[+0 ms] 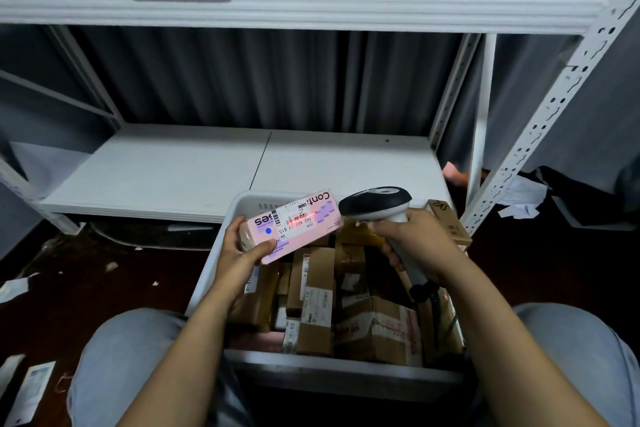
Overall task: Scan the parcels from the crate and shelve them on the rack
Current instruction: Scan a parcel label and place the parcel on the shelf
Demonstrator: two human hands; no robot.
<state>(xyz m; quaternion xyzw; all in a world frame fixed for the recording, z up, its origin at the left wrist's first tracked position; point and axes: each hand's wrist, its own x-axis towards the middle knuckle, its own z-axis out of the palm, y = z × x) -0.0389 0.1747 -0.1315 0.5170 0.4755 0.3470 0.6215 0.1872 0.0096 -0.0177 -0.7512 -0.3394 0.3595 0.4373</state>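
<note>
My left hand (242, 248) grips a long pink box (294, 224) by its near end, label side up, above the far left corner of the white crate (332, 369). My right hand (412, 241) holds a white and black barcode scanner (377, 204) by its handle, its head just right of the box. A red scan line lies across the label's barcode. The crate between my knees holds several brown cardboard parcels (346, 305). The white rack (242, 166) stands right behind the crate.
The rack's upper shelf (298, 7) carries several cardboard boxes, a pink box and a black parcel with a white tag. A perforated upright (554, 107) stands on the right. Paper scraps lie on the dark floor on both sides. A small brown box (450, 222) leans at the crate's far right corner.
</note>
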